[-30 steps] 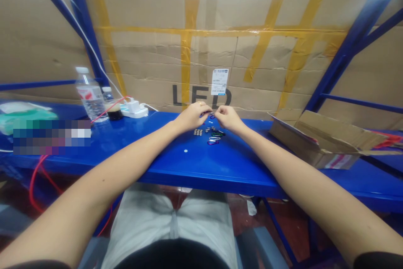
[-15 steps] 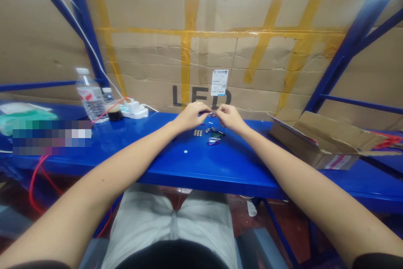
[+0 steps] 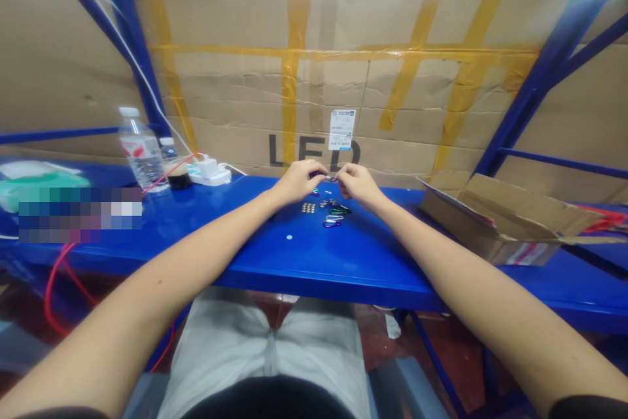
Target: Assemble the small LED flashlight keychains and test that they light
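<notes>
Both my hands meet far out over the blue shelf (image 3: 304, 255), just above a cluster of small parts. My left hand (image 3: 298, 181) and my right hand (image 3: 356, 184) are pinched from either side on one small purple clip (image 3: 330, 178) held between their fingertips. Below them lie a row of small silver rings (image 3: 309, 207), a few more silver bits (image 3: 330, 202), and coloured carabiner clips (image 3: 335, 216) in green, blue and purple. The pinched piece is too small to make out in detail.
An open cardboard box (image 3: 510, 219) sits at the right. At the left stand a water bottle (image 3: 139, 149), a dark jar (image 3: 177, 172), a white power strip (image 3: 210, 170) with a red cable, and a green cloth (image 3: 34, 185). A taped cardboard wall (image 3: 343, 72) closes the back.
Hardly anything differs: both hands stay pinched together at the same spot, with only slight finger shifts and a small camera drift.
</notes>
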`<state>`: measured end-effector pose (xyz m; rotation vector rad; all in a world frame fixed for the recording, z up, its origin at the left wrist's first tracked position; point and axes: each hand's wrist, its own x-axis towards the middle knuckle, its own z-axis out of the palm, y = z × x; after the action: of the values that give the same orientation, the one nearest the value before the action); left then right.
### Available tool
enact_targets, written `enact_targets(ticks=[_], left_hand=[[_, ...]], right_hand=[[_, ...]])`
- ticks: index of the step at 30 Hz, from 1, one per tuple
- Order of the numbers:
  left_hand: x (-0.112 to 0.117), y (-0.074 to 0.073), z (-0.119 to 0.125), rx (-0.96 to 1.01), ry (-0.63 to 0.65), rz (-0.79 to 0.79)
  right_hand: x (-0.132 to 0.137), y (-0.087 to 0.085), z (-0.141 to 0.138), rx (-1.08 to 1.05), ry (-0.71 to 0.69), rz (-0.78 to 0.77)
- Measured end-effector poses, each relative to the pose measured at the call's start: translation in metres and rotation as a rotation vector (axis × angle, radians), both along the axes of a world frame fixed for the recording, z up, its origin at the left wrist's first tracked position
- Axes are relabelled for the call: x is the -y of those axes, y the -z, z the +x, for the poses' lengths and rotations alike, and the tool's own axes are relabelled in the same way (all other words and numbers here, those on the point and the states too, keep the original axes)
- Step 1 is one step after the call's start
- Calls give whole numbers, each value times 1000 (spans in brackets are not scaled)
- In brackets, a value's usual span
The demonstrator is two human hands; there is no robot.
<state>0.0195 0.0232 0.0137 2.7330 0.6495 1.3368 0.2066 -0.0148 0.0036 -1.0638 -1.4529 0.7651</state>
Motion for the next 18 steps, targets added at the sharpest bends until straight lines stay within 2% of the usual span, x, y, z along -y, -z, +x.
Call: enact_targets(ticks=[6, 9, 13, 18], left_hand=[[1, 0, 0, -3, 0, 0], [4, -2, 0, 77, 12, -104], [3, -3, 1, 218, 60, -248], [-2, -3, 2, 257, 108, -317]], right_hand=[[3, -3, -1, -42, -14, -22], [7, -6, -2, -136, -100, -102], [9, -7, 0, -160, -181, -166], [5, -4, 2, -133, -208, -189]])
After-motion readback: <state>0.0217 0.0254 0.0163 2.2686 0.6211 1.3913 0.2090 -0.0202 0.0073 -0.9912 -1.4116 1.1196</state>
